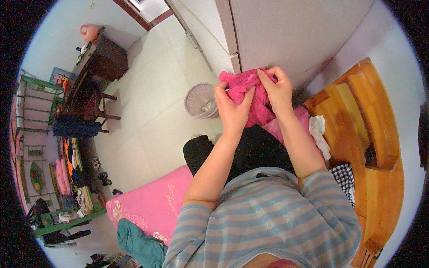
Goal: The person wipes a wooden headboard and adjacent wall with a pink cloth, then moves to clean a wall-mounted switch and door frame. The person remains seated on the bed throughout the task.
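Bunched bright pink cloth (256, 97), soft like a fleece or plush garment, is held up over my black-clad lap. My left hand (233, 105) pinches its near left part between thumb and fingers. On the far right part, my right hand (276, 87) grips a fold with the thumb on top. The cloth's lower end hangs down towards my legs, and its full shape is hidden by the folds. Paler pink fabric (301, 120) and a white cloth (317, 129) lie beside my right forearm.
A woven wastebasket (199, 102) with white scraps stands on the tiled floor. Wooden headboard (362, 110) rises at right. Pink bedding (150, 201) and a teal cloth (139, 239) lie at left. A wardrobe (285, 33) is ahead; a dark desk (109, 55), chair (100, 107) and clothes rack (63, 177) stand farther left.
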A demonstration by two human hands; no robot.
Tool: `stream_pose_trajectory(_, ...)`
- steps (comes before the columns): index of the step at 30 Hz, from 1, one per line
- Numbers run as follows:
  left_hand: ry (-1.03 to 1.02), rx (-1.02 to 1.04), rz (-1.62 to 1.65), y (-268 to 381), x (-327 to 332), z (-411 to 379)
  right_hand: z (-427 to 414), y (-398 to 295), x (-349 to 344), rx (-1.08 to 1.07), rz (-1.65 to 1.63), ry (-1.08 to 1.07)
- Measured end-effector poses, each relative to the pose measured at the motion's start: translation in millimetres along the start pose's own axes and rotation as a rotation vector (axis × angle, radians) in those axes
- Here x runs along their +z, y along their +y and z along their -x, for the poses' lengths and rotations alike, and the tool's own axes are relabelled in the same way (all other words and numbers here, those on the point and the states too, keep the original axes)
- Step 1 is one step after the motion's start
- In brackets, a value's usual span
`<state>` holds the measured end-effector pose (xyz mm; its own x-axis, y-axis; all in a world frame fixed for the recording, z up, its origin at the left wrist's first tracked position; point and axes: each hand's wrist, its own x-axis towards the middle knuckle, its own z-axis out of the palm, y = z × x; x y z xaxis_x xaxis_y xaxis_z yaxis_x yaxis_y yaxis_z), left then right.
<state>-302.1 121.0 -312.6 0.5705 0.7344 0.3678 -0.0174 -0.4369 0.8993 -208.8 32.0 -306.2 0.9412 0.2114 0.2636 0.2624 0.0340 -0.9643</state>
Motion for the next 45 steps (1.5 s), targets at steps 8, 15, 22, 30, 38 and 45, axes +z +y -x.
stream_pose_trajectory(8, 0.009, -0.001, -0.063, -1, -1, 0, 2, -9, 1, -0.004, -0.004, 0.003)
stream_pose_trajectory(15, -0.001, 0.032, -0.115, 3, 1, -1, 1, 19, -4, 0.188, -0.135, -0.035)
stream_pose_trajectory(22, 0.003, 0.046, -0.100, -4, -2, 1, -2, 1, -3, -0.014, 0.062, -0.019)
stream_pose_trajectory(30, -0.084, -0.048, -0.060, -24, 5, 9, 16, 50, -4, 0.254, 0.103, -0.056)
stream_pose_trajectory(38, 0.150, 0.637, -0.134, 104, -37, -43, -13, -136, -8, -0.881, 0.159, 0.329)
stream_pose_trajectory(45, 0.142, 0.671, 0.030, 89, 0, -74, -65, -89, 23, -1.004, 0.544, 0.304)
